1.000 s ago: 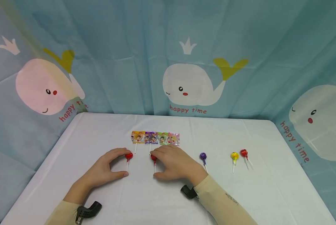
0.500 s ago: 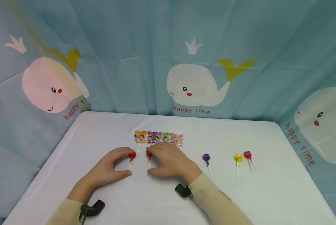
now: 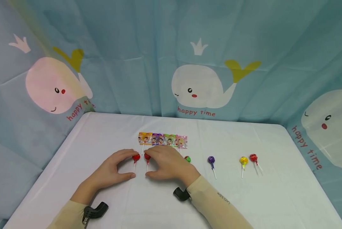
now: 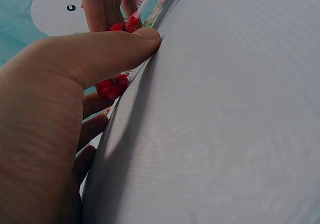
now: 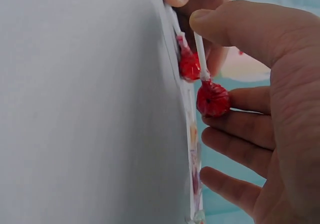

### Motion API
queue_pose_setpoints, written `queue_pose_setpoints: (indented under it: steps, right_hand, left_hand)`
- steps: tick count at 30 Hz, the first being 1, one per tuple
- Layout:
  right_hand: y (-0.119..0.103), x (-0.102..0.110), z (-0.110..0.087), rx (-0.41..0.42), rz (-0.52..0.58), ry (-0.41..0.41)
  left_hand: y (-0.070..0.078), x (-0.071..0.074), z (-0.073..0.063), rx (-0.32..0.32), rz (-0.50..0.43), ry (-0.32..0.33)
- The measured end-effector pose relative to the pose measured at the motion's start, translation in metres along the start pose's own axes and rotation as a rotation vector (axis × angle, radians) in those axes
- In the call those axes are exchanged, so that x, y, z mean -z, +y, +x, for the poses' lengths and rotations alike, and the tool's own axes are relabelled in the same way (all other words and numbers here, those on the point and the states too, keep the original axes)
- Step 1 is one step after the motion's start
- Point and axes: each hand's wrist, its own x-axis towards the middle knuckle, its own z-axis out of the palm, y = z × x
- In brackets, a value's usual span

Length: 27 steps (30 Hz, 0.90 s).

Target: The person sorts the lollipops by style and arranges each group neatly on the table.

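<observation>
My left hand (image 3: pixel 109 168) spans a red lollipop (image 3: pixel 136 157), its fingers at the wrapped candy and its thumb at the end of the white stick. Close on the right, my right hand (image 3: pixel 171 163) holds another red lollipop (image 5: pixel 213 98) the same way, thumb on the stick end and fingertips at the candy. The two lollipops stand side by side with a small gap in the head view. Behind them lies a row of flat packets on sticks: orange (image 3: pixel 145 138), purple (image 3: pixel 158 139), green (image 3: pixel 170 140) and pink (image 3: pixel 181 141). My right hand hides some sticks.
Right of my right hand lie a green lollipop (image 3: pixel 187 158), partly hidden, and a purple lollipop (image 3: pixel 211 160). Further right are a yellow lollipop (image 3: pixel 243 160) and a third red lollipop (image 3: pixel 253 157). A whale-print curtain hangs behind the white table (image 3: pixel 274 197).
My right hand has moved left with its red lollipop, narrowing the gap to the one at my left hand. The green lollipop has come into sight behind it. The view has shifted slightly.
</observation>
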Motion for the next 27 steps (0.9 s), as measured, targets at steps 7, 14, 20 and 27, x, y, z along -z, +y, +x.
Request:
queue_pose_setpoints:
  steps: [7, 14, 20, 27]
  right_hand:
    - [-0.003, -0.007, 0.003, 0.012, -0.041, 0.008]
    - [-0.004, -0.01, 0.004, -0.006, -0.082, -0.007]
    - [-0.004, -0.013, 0.005, 0.0, -0.101, -0.025]
    - [-0.005, -0.012, 0.004, 0.008, -0.1, -0.017]
  left_hand:
    - [0.0, -0.001, 0.002, -0.01, 0.013, 0.011]
    - [-0.001, -0.003, 0.003, -0.025, 0.019, 0.016]
    - [0.0, -0.002, 0.002, -0.036, 0.015, 0.015]
    - [-0.001, -0.002, 0.003, -0.057, 0.016, 0.024]
